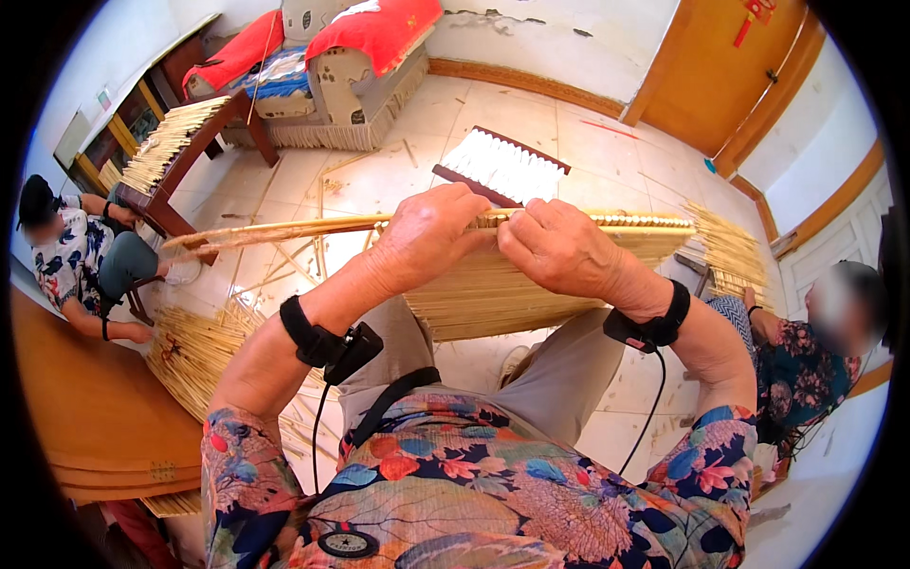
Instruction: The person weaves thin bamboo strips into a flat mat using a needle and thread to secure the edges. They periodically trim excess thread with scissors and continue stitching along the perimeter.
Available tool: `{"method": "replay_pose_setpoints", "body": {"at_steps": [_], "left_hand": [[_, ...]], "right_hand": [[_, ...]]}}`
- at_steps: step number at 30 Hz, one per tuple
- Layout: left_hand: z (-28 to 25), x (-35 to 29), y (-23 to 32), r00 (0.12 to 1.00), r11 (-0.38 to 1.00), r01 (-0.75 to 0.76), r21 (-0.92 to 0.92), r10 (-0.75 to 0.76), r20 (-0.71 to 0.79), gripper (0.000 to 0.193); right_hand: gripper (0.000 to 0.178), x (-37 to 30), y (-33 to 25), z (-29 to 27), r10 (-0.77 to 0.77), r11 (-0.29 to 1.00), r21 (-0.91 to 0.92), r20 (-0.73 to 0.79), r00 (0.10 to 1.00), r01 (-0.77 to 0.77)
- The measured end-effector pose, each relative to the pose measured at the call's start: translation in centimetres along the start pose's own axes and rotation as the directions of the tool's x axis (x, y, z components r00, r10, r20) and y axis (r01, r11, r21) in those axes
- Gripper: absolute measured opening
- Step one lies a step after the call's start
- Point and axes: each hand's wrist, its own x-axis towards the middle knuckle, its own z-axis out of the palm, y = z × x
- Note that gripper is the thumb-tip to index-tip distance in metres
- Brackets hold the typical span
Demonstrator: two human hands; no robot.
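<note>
Reed panel (502, 299), at the frame's centre, looks light, stiff and probably brittle; best held along its upper edge (649, 224), where left hand (431, 232) and right hand (561, 248) pinch it, close together.

Down across brightly lit pale floor tiles (431, 114), then up to a patterned armchair (346, 90) draped in red cloth (379, 38); on past flaking white wall (592, 52) and brown wooden skirting (531, 83) to an orange-brown door (711, 76); now left to a dark reddish wooden table (201, 157).
</note>
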Motion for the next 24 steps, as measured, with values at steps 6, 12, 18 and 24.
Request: {"method": "replay_pose_setpoints", "body": {"at_steps": [6, 12, 18, 24], "left_hand": [[-0.1, -0.4, 0.7, 0.999, 0.999, -0.039, 0.03, 0.039, 0.014, 0.019], [0.3, -1.0, -1.1, 0.998, 1.0, -0.002, 0.026, 0.003, -0.062, 0.021], [1.0, -1.3, 0.5, 0.982, 0.982, -0.097, 0.159, 0.12, -0.144, 0.036], [1.6, -2.6, 2.6, 0.962, 0.918, -0.185, 0.351, 0.243, -0.127, 0.044]], "right_hand": [[0.01, 0.9, -0.6, -0.6, -0.087, 0.99, 0.116, 0.026, 0.996, 0.084], [0.007, 1.9, -3.7, -3.8, 0.067, 0.851, 0.519, -0.248, 0.966, 0.074], [0.006, -0.2, -6.3, -2.9, 0.515, -0.049, 0.905, 0.386, 0.766, -0.423], [0.01, -3.5, -10.2, -3.0, 0.694, -0.343, 0.886, 0.463, 0.551, -0.313]]}}
